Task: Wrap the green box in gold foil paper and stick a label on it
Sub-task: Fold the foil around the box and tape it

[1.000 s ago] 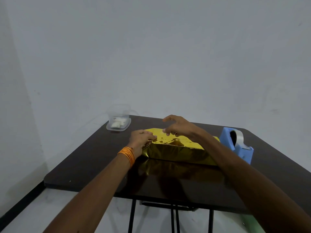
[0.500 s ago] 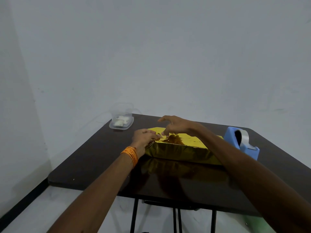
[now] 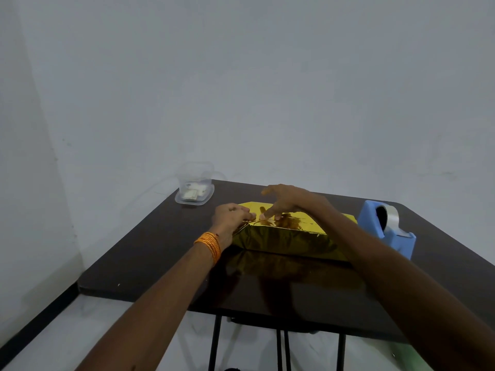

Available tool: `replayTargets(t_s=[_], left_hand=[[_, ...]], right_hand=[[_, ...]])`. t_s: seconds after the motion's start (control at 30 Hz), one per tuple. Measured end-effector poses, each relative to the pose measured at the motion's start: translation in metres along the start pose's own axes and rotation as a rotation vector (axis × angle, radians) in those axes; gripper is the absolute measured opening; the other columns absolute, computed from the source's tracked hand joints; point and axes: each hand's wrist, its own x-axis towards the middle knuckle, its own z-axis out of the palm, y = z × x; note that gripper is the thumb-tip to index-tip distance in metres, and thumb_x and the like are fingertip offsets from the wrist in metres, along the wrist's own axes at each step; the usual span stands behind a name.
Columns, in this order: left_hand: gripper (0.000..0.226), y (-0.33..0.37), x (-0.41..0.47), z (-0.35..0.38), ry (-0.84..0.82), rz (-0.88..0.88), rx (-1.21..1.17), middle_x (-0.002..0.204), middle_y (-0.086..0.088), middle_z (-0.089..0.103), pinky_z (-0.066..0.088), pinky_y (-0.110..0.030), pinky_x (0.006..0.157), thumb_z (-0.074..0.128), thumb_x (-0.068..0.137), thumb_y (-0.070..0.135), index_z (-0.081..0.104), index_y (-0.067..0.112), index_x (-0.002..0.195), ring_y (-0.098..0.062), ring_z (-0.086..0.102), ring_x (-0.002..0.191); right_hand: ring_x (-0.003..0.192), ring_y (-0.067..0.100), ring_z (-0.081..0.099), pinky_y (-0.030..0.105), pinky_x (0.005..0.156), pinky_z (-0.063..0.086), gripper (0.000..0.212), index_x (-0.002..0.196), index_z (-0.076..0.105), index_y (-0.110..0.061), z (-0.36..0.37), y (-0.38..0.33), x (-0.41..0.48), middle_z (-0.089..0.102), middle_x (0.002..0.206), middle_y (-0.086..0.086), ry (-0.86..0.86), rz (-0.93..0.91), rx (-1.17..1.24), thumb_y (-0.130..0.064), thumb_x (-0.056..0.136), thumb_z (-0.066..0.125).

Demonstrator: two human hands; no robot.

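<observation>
- The left hand (image 3: 231, 219) sits curled at the left end of the box wrapped in gold foil paper (image 3: 284, 234), its fingers drawn together on the folded foil at the upper left corner; how firmly they pinch it cannot be told.
- A stack of orange thread bands (image 3: 210, 245) circles the left wrist.
- The right hand (image 3: 288, 202) reaches over the top of the box, with one or two fingertips (image 3: 263, 216) pressed down on the foil just beside the left hand; the other fingers are spread and lifted, clasping nothing.
- The two hands are near each other at the left part of the top face, almost touching.
- The box lies flat near the middle of the dark table (image 3: 150, 253), its long side running left to right, fully covered in foil on the faces that show; its right end is hidden behind the right forearm.
- The glossy tabletop mirrors the gold in front of the box.
- A blue tape dispenser (image 3: 385, 231) with a roll of clear tape stands just beside the right end of the box.
- A clear plastic container (image 3: 195, 187) holding small pale pieces rests at the far left corner of the table, well apart from the box.
- A plain pale wall rises behind the table.
</observation>
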Motion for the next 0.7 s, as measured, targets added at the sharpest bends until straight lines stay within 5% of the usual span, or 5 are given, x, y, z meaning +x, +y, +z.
replayTargets(t_s=[0.1,0.2,0.37,0.57,0.7], left_hand=[[0.016,0.001,-0.003,0.0,0.003,0.005,0.008,0.101,-0.005,0.072,0.049,-0.03,0.079,0.084,0.071,0.009,0.075,0.012,0.083,-0.02,0.063,0.102],[0.014,0.002,-0.004,0.001,0.025,0.023,0.028,0.102,-0.005,0.071,0.047,-0.029,0.077,0.083,0.071,0.01,0.075,0.013,0.082,-0.021,0.061,0.102],[0.015,0.006,-0.008,0.008,0.07,0.029,0.08,0.104,-0.005,0.068,0.046,-0.03,0.081,0.079,0.075,0.01,0.073,0.009,0.089,-0.02,0.059,0.102],[0.032,0.013,-0.02,0.013,0.079,0.115,0.177,0.097,-0.001,0.061,0.044,-0.028,0.07,0.083,0.074,0.022,0.066,0.004,0.096,-0.017,0.057,0.096],[0.037,0.014,-0.021,0.013,0.064,0.071,0.194,0.099,0.002,0.057,0.043,-0.026,0.075,0.086,0.073,0.015,0.065,0.007,0.102,-0.017,0.053,0.1]], right_hand=[[0.14,0.029,0.037,0.038,0.104,0.038,0.074,0.147,0.043,-0.026,0.003,0.015,-0.006,0.037,0.155,0.006,0.052,0.011,0.034,-0.039,0.083,0.079],[0.125,0.024,0.047,0.031,0.09,0.039,0.057,0.144,0.047,-0.022,0.008,0.021,-0.013,0.046,0.148,0.008,0.061,-0.029,0.081,-0.026,0.092,0.07],[0.084,0.015,0.059,0.029,0.072,0.044,0.048,0.139,0.048,-0.017,0.019,0.026,-0.018,0.065,0.093,0.0,0.096,0.014,0.19,-0.026,0.094,0.062],[0.123,0.027,0.056,0.033,0.094,0.042,0.066,0.145,0.044,-0.022,0.036,0.026,-0.024,0.048,0.149,0.004,0.244,-0.063,0.169,-0.041,0.087,0.072],[0.082,0.01,0.057,0.024,0.066,0.041,0.056,0.142,0.047,-0.023,0.036,0.031,-0.026,0.061,0.124,0.01,0.257,-0.074,0.211,-0.018,0.09,0.067]])
